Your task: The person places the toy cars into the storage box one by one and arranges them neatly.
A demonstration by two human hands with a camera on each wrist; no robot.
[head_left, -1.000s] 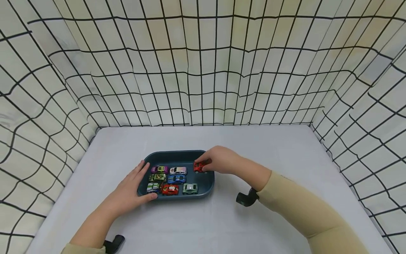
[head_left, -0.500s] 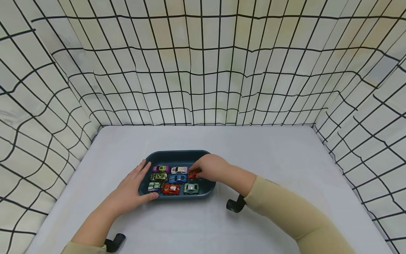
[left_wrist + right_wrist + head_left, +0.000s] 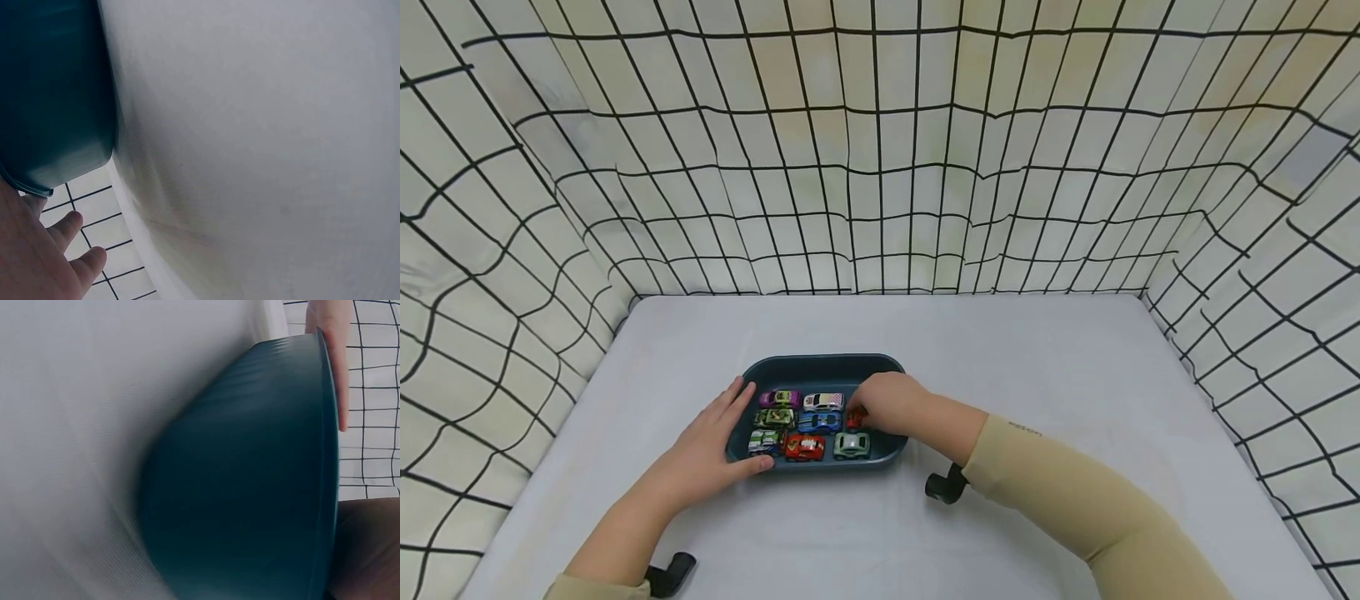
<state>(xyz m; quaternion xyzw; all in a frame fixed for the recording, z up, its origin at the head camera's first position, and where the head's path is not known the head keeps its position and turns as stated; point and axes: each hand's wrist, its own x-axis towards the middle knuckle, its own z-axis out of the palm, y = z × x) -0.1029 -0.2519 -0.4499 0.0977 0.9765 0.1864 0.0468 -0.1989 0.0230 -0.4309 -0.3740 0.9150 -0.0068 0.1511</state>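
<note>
A dark teal tray (image 3: 823,372) holds several small toy cars. My right hand (image 3: 893,402) reaches into its right side and pinches a red toy car (image 3: 855,418), mostly hidden by the fingers, beside the blue car (image 3: 820,422). In front of it sits a pale green car (image 3: 852,446). Another red car (image 3: 805,447) stands to the left, and a white car (image 3: 823,402) is behind the blue one. My left hand (image 3: 703,454) rests with spread fingers on the tray's left end, thumb at the front rim. In the right wrist view, the tray wall (image 3: 250,462) hides the cars.
A purple car (image 3: 780,398), a green car (image 3: 774,418) and a white-and-green car (image 3: 766,442) fill the tray's left side. The tray stands on a white-covered table (image 3: 1022,358). Black-gridded white cloth (image 3: 895,150) encloses the back and sides.
My right hand has moved left and slightly toward the front, bringing the red toy car from the tray's right end to beside the blue car. The left hand has stayed in place.
</note>
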